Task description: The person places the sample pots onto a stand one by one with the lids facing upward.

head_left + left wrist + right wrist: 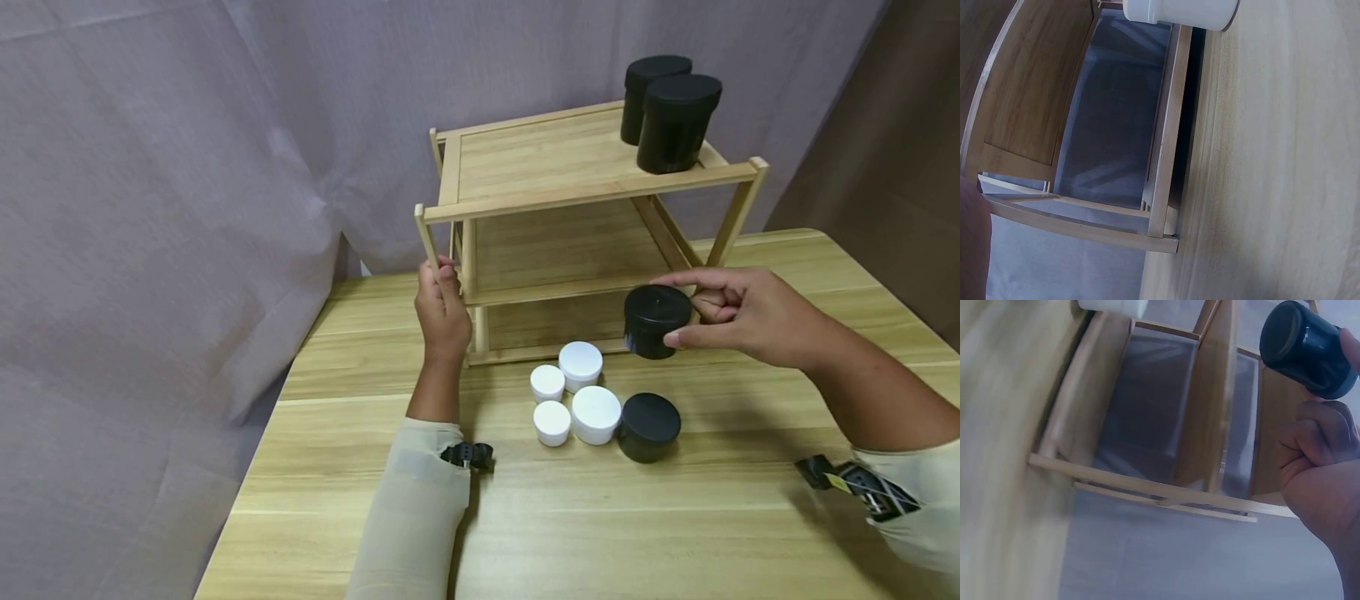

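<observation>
In the head view my right hand pinches a short black lidded jar between thumb and fingers. The jar is up in front of the right part of a wooden shelf rack; the right wrist view shows its dark base. My left hand grips the rack's front left post. Below the held jar, another short black jar stands on the table beside a large white jar. Close by stand a second large white jar and two small white jars, one nearer, one farther.
Two taller black jars, one in front and one behind, stand at the right end of the rack's top shelf. The rack sits toward the back of the wooden table. A grey curtain hangs behind and to the left.
</observation>
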Demonstrator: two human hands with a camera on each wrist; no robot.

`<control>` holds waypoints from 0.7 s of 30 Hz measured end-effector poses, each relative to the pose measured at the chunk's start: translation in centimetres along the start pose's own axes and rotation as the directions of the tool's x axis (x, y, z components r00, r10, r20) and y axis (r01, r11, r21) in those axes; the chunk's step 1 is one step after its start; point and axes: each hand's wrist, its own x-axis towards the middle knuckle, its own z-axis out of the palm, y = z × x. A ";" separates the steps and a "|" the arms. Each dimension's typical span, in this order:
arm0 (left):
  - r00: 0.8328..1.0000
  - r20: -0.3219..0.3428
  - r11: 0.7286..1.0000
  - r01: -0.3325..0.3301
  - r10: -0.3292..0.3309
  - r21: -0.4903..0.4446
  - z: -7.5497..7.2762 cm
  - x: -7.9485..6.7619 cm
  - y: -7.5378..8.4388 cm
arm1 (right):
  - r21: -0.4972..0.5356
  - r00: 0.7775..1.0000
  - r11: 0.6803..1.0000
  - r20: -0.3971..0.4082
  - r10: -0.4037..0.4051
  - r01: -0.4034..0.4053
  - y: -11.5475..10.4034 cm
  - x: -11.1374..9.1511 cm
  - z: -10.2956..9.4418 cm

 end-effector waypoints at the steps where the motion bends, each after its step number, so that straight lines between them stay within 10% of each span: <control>1: 1.000 0.001 1.000 0.001 -0.001 0.001 0.0 0.0 0.0 | -0.018 1.000 1.000 -0.002 -0.002 0.002 -0.3 0.1 -0.3; 21: 1.000 0.001 1.000 0.018 -0.018 0.002 -0.1 -0.1 0.0 | -0.287 0.980 0.937 0.073 -0.184 0.198 -7.4 2.6 -5.8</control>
